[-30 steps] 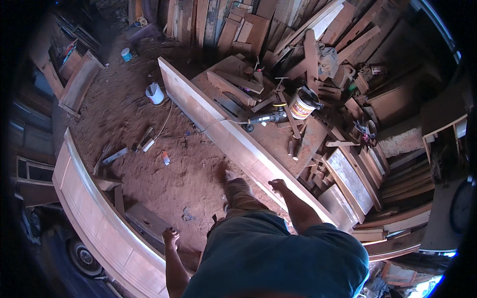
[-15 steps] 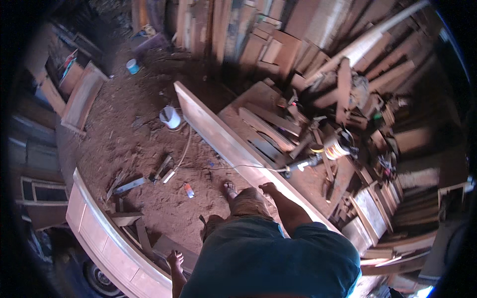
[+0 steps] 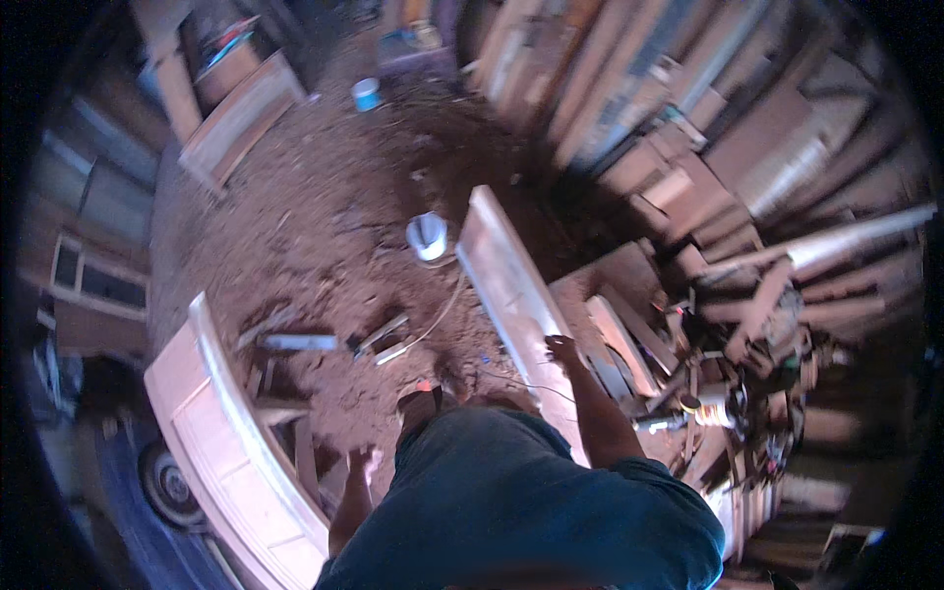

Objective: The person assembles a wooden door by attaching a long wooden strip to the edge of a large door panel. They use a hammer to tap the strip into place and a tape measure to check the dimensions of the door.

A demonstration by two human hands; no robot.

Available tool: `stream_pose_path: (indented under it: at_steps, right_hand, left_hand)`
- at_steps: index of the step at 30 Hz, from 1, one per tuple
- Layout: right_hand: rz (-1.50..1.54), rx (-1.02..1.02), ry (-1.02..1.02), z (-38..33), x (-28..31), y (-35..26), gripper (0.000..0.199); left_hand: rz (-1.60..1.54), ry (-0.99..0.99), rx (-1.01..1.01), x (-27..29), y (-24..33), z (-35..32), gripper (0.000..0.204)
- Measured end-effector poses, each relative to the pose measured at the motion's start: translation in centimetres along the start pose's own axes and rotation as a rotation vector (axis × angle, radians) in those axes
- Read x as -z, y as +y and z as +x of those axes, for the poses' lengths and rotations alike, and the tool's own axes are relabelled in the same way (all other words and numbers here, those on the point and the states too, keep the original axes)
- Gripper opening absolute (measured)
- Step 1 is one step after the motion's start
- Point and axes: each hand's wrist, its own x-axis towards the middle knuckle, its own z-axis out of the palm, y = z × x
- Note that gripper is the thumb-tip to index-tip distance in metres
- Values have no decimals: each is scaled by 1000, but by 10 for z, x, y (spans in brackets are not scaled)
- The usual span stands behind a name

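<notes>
My right hand [image 3: 561, 350] reaches forward over the long pale wooden plank [image 3: 503, 265], its fingers stretched out and holding nothing. It looks to be at or just above the plank's surface; contact cannot be told. My left hand [image 3: 363, 462] hangs low at my left side with the fingers loosely apart and nothing in it. Nearest to it is a long panelled wooden piece [image 3: 218, 413] with a pale edge, a little to its left. Motion blurs both hands somewhat.
On the dirt floor stand a white bucket [image 3: 428, 237] and a blue-and-white tin [image 3: 366, 94]. A hose [image 3: 440, 320] runs to wood offcuts [image 3: 383, 334]. At right are a work surface with scraps, a power tool [image 3: 661, 424] and a labelled tub [image 3: 716, 407]. Boards [image 3: 629, 88] lean behind.
The view has turned, so the scene has shifted and tilted. My body is farther forward along the plank, and my right arm now reaches out more. My left hand's fingers have loosened.
</notes>
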Motion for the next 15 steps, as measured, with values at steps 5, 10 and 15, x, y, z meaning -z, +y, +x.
stream_pose_path:
  at_steps: [5,10,15]
  right_hand:
    - [-83,-275,-28,7,-48,-27,45]
    - [-39,-312,-11,41,-80,-42,39]
    - [-200,-389,99,107,-131,-78,28]
  left_hand:
    - [156,274,-109,38,135,80,23]
    - [8,137,-173,74,244,142,47]
    - [32,177,-301,74,343,173,48]
